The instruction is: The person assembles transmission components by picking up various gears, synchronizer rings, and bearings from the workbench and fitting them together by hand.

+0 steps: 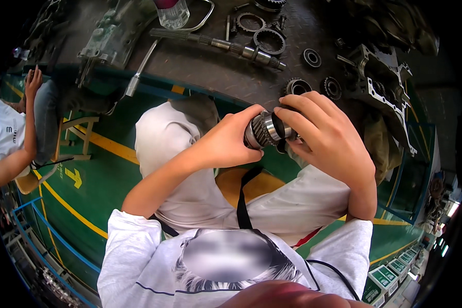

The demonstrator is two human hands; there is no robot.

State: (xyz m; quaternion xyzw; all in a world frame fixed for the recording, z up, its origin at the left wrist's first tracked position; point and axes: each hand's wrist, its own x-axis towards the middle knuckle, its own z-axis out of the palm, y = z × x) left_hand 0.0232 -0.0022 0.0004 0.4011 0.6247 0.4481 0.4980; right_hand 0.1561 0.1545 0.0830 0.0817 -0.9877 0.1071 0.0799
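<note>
In front of my lap, above my knees, a metal gear (265,130) with a toothed band and a smooth shiny collar is held between both hands. My left hand (223,137) is closed round its left side, thumb below and fingers above. My right hand (329,134) bends over its right end, fingertips at the collar; part of that end is hidden behind the fingers. Just beyond the hands, a toothed ring (296,87) and a smaller dark gear (331,88) lie near the bench edge.
On the metal workbench (210,72) lie a long splined shaft (218,44), toothed rings (269,41), a bearing (311,57) and a ratchet handle (141,72) overhanging the edge. A gearbox housing (377,82) stands at right. Another person (15,128) sits at far left.
</note>
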